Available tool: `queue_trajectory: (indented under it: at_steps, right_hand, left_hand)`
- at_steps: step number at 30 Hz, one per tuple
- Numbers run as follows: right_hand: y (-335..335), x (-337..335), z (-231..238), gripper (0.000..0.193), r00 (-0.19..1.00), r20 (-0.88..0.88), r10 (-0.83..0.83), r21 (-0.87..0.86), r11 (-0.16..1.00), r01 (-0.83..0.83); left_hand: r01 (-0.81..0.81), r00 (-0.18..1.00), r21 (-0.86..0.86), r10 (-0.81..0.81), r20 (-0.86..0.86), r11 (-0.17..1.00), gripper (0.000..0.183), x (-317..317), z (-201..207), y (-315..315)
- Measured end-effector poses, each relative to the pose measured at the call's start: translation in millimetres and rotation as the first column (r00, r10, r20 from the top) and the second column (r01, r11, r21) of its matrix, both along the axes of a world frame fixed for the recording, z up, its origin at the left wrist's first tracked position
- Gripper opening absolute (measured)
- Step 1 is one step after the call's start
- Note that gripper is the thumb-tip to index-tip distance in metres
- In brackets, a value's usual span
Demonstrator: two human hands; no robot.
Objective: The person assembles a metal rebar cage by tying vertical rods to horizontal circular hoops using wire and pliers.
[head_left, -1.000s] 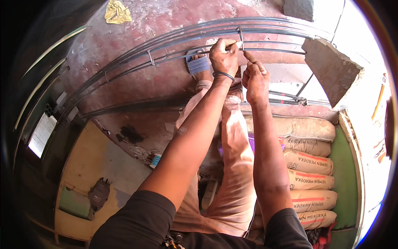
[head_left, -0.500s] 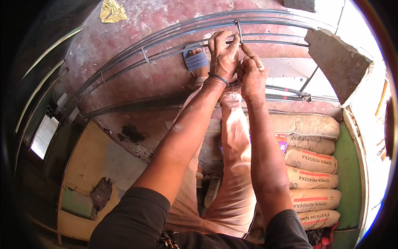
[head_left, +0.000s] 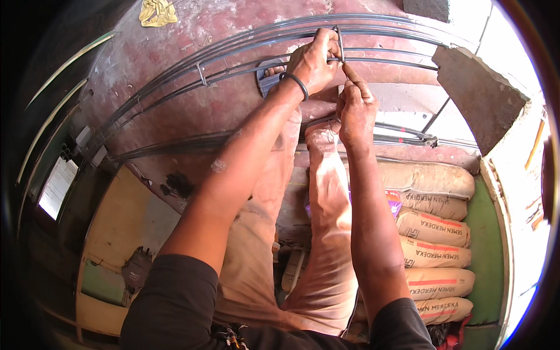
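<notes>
Your left hand (head_left: 315,63) sits higher along the metal loop (head_left: 340,44) than in the earlier frame, fingers apparently grasping it. Loop crosses the rods (head_left: 391,60), just above your right hand (head_left: 357,102), index extended to its lower end; right grip: cannot tell. Second loop (head_left: 201,74) already spans farther left; fastening here unconfirmed.
</notes>
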State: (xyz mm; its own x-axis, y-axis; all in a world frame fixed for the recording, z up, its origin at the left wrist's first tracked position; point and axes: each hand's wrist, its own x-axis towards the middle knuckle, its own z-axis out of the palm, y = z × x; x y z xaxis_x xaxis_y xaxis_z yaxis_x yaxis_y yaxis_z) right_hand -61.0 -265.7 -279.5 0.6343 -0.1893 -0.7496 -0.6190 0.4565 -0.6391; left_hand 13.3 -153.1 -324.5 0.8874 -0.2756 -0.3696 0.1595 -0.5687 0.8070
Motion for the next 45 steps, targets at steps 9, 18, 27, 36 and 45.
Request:
queue_trajectory:
  at_steps: [9, 18, 27, 36, 45]
  right_hand:
    - [-10.6, -1.1, -6.0, 0.037, 0.987, -0.004, 0.16, -0.116, 0.98, -0.16]
    - [-9.5, -2.9, -6.8, 0.035, 0.994, -0.031, 0.108, -0.057, 0.992, -0.11]
    - [-6.8, 19.8, 16.0, 0.037, 0.978, -0.128, 0.162, -0.113, 0.978, -0.177]
    - [-2.2, 42.3, 29.4, 0.035, 0.952, -0.285, 0.113, -0.069, 0.988, -0.138]
    - [-3.8, 28.7, 18.1, 0.031, 0.965, -0.177, 0.192, -0.172, 0.96, -0.222]
  left_hand:
    - [0.121, 0.986, -0.024, -0.117, 0.122, 0.992, 0.048, 3.2, -4.2, 7.8]
    - [0.103, 0.988, -0.014, -0.1, 0.118, 0.995, 0.046, -5.1, -11.8, 15.5]
    - [0.041, 0.986, -0.043, -0.034, 0.163, 0.998, 0.044, -4.1, -13.1, 11.1]
    - [0.009, 0.989, -0.001, -0.009, 0.146, 1.0, 0.044, -5.1, -6.7, 9.2]
    - [0.1, 0.97, 0.142, -0.065, -0.233, 0.985, 0.028, 24.0, 4.8, 4.8]
